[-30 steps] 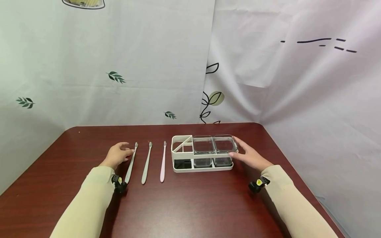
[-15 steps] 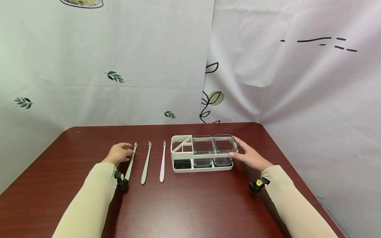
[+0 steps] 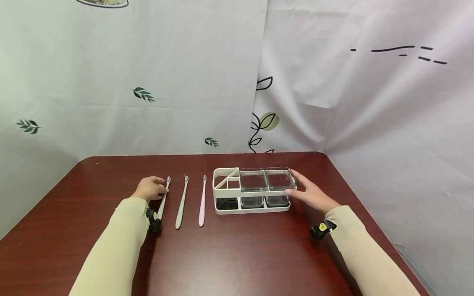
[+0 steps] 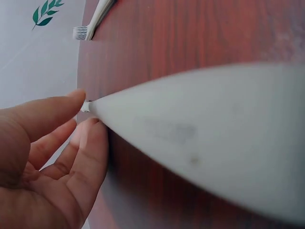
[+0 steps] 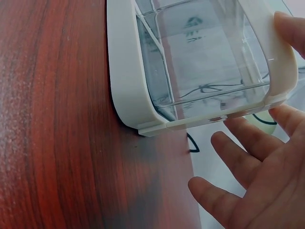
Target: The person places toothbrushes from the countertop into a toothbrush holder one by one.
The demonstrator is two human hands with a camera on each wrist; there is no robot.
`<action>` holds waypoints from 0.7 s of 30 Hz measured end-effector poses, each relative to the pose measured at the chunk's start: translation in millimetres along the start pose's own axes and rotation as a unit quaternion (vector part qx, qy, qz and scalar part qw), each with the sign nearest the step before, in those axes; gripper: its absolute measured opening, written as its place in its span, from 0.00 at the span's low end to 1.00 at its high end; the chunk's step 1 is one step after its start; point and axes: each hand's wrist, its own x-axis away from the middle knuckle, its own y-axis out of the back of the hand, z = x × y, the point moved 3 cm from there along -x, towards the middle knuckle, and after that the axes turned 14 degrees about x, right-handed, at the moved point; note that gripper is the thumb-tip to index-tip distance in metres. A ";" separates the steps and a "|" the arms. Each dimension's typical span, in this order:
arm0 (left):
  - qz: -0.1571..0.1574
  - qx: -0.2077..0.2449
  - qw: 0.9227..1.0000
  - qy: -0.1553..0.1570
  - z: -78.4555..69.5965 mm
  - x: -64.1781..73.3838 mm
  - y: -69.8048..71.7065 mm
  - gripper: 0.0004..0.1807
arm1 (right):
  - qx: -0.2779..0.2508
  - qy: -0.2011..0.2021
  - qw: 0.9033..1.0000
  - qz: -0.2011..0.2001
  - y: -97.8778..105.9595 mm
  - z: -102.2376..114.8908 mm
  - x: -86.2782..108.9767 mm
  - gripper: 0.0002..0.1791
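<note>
Three toothbrushes lie side by side in the head view. My left hand [image 3: 149,189] is at the leftmost white toothbrush [image 3: 161,207], thumb and fingertips on either side of its neck. Its handle fills much of the left wrist view, with the head [image 4: 86,106] between thumb and fingers. To its right are a pale green toothbrush [image 3: 180,211] and a pink toothbrush [image 3: 202,209]. My right hand [image 3: 311,195] holds the right end of a white toothbrush holder [image 3: 255,211], thumb [image 5: 290,31] on the upper rim and fingers behind. The holder carries two clear cups [image 3: 253,181].
The dark red wooden table [image 3: 237,255] has rounded far corners. A white printed curtain [image 3: 177,82] hangs behind it and along both sides. At the holder's left end are divided slots [image 3: 232,179] above a dark base pad [image 3: 226,203].
My left hand and forearm have shifted slightly right and forward, bringing the fingers closer around the white toothbrush. The right hand and the holder stay where they were.
</note>
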 end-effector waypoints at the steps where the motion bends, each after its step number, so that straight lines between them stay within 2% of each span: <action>1: -0.001 -0.001 1.000 0.001 0.0 -0.4 -0.2 0.26 | -0.003 -0.001 1.000 0.001 -0.3 -0.7 -0.3 0.46; 6: -0.008 -0.008 1.000 0.004 -0.7 -1.6 -1.8 0.25 | -0.010 -0.002 1.000 0.006 0.0 -0.7 -0.8 0.47; 13: -0.014 -0.017 0.999 0.025 -1.5 -6.3 -2.0 0.24 | -0.019 0.004 1.000 0.011 1.0 1.5 -0.4 0.46; 21: -0.005 -0.070 0.997 0.021 -5.3 -10.0 -3.7 0.20 | -0.012 0.000 1.000 0.013 1.5 2.4 -0.3 0.47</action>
